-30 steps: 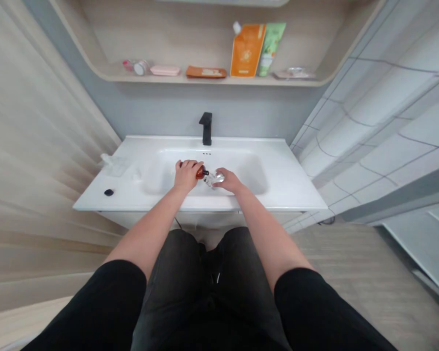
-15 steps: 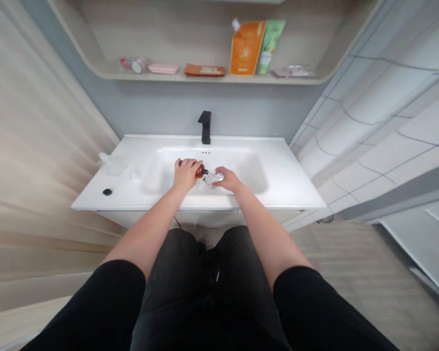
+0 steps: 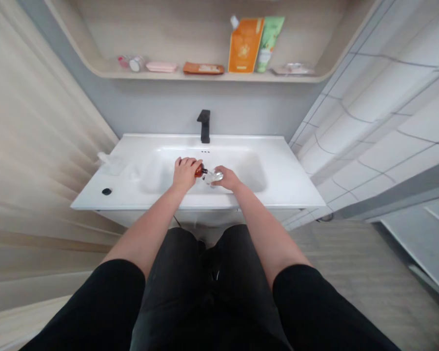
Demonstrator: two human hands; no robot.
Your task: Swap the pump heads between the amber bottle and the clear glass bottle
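My left hand (image 3: 185, 173) is wrapped around an amber bottle (image 3: 199, 170), which lies tipped on its side with its dark neck pointing right. My right hand (image 3: 227, 178) is closed on a clear, shiny container (image 3: 212, 176), whose exact kind I cannot make out. The bottle's neck is right at the container's left side; whether the two touch or liquid flows cannot be told. Both are held over the white sink basin (image 3: 254, 168). Most of the bottle's body is hidden under my left fingers.
A black faucet (image 3: 205, 126) rises behind the basin. On the left counter lie a black round cap (image 3: 107, 191) and a crumpled clear plastic bag (image 3: 111, 163). The shelf (image 3: 113, 75) above holds an orange pouch (image 3: 246, 46), a green tube (image 3: 269, 44) and several small items.
The view has shifted very slightly. Both hands keep the same grip on the bottle and the clear container, with their positions nearly unchanged.
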